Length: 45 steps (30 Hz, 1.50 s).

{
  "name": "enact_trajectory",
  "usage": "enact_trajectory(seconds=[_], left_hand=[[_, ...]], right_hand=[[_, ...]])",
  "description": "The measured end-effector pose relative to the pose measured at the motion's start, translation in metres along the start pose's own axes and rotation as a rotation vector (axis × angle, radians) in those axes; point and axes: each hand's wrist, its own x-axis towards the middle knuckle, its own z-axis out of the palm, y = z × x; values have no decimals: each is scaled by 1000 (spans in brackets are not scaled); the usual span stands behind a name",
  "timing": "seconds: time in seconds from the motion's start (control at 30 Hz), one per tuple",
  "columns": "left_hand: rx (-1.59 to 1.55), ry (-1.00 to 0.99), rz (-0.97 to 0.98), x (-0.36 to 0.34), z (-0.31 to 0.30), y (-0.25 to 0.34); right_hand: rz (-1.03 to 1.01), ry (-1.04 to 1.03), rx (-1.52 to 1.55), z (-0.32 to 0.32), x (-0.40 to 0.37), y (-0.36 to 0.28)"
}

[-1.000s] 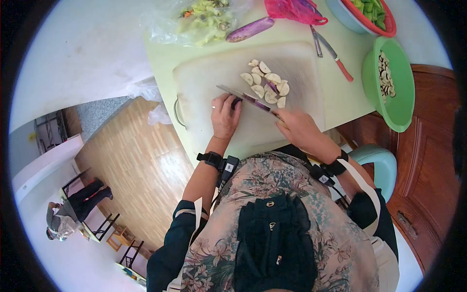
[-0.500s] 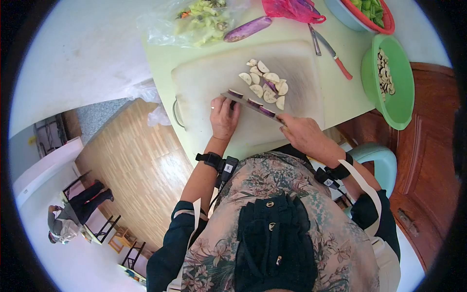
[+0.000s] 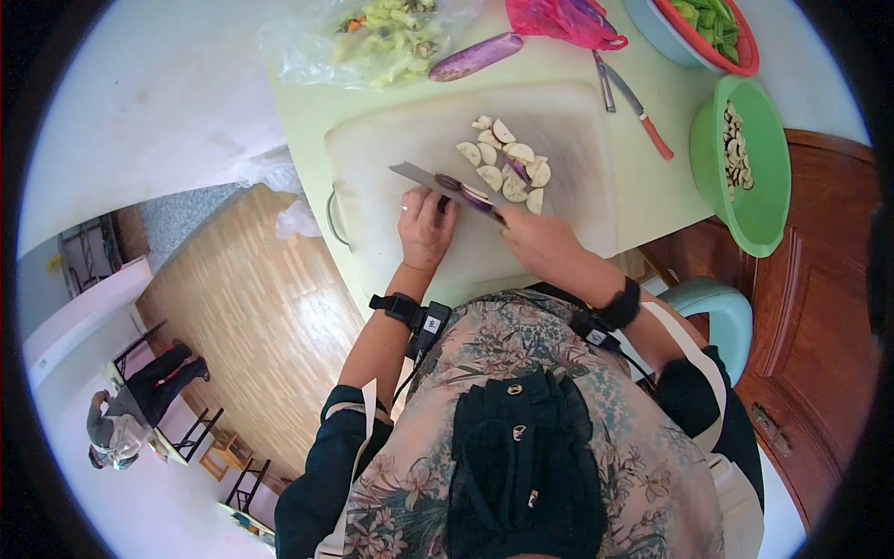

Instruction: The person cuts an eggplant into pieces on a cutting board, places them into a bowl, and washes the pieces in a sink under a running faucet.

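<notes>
My right hand grips the handle of a kitchen knife, whose blade slants up and left over the cutting board. Beneath my left hand, a piece of eggplant is pinned to the board, mostly hidden by the curled fingers and the blade. Purple-edged eggplant slices cling to the knife's side. Just beyond the blade lies a loose pile of pale eggplant half-slices.
A whole eggplant lies behind the board, near a clear bag of vegetable scraps and a pink bag. Rightward are a red-handled knife and a green basin holding slices. Another person is far left.
The knife has slid forward and to the left across the eggplant, and my right hand has moved left with it. My left hand stays nearly in place.
</notes>
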Motion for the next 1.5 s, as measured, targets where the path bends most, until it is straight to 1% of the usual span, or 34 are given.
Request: enact_trajectory(seconds=[0.17, 0.23, 0.47, 0.53, 0.57, 0.63, 0.73, 0.77, 0.83, 0.87, 0.9, 0.93, 1.07, 1.13, 1.23, 1.33, 1.5], left_hand=[[-30, 16, -7, 3, -1, 3], [-45, 24, -10, 4, -1, 4], [-64, 23, 17, 4, -1, 2], [-58, 26, 21, 3, -1, 2], [-69, 34, 23, 4, -1, 2], [-77, 44, 25, 3, -2, 2], [-94, 21, -20, 1, -2, 1], [-100, 30, -30, 0, -1, 1], [-109, 43, -36, 2, -1, 1], [-95, 54, -1, 3, -1, 1], [-81, 65, 33, 3, -1, 0], [-82, 64, 33, 2, -1, 0], [-42, 29, -4, -1, -2, 0], [-33, 19, -13, -1, -2, 1], [-27, 29, -7, -2, -2, 0], [-41, 8, -23, -2, -3, 0], [-12, 17, -12, -1, -3, 0]], right_hand=[[-16, 36, -51, 5, 24, -11], [-122, 162, -45, 6, 25, -6], [-106, 205, 2, 11, 27, 4], [-59, 261, 115, 10, 24, 5], [-61, 259, 117, 9, 22, 5], [43, 221, 131, 3, 17, 7], [87, 185, 132, -12, -3, 3], [87, 187, 130, -13, -10, 4], [-28, 184, 53, -14, -23, 6], [-27, 186, 51, -17, -30, 4], [-23, 140, 45, -23, -37, -1], [-19, 93, 40, -25, -43, -4], [-36, 63, -1, -20, -54, 0], [12, 18, -44, -21, -56, 0], [-17, 30, -35, -20, -55, 3], [17, 0, -49, -20, -52, 2], [18, -23, -40, -20, -46, 1]])
